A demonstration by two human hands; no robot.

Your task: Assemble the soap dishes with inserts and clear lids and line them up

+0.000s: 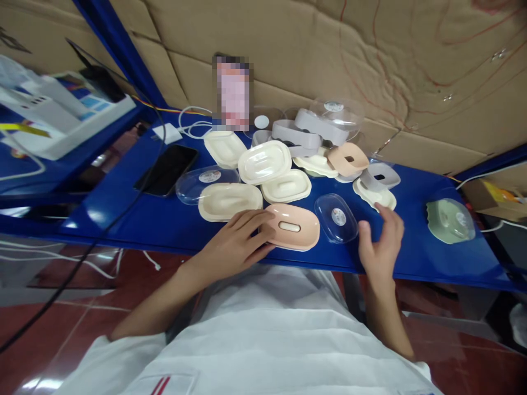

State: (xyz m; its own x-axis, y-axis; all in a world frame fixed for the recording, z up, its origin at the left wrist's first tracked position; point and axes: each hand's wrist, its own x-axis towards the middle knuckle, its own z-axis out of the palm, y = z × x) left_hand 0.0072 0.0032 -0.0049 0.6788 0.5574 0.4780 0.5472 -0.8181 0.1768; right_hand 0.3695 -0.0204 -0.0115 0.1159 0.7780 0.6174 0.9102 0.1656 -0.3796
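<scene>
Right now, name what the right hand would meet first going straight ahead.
The right hand would probably meet the cream dish by its fingers; whether they touch is unclear.

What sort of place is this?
Probably a small assembly or packing workstation, judging by the blue bench, the cardboard backing behind it, and the similar cream dishes and clear covers spread across it.

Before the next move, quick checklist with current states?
1. Left hand on the peach oval plastic dish: ok, at its left end.
2. Cream raised ridge showing through the peach dish's slot: ok.
3. Peach dish fully seated underneath: cannot tell.
4. Right hand empty: ok, fingers apart.
5. Clear oval plastic lid off the peach dish: ok, beside it on the glossy blue table.
6. Free space leftward: not ok, cream oval plastic dish close by.
</scene>
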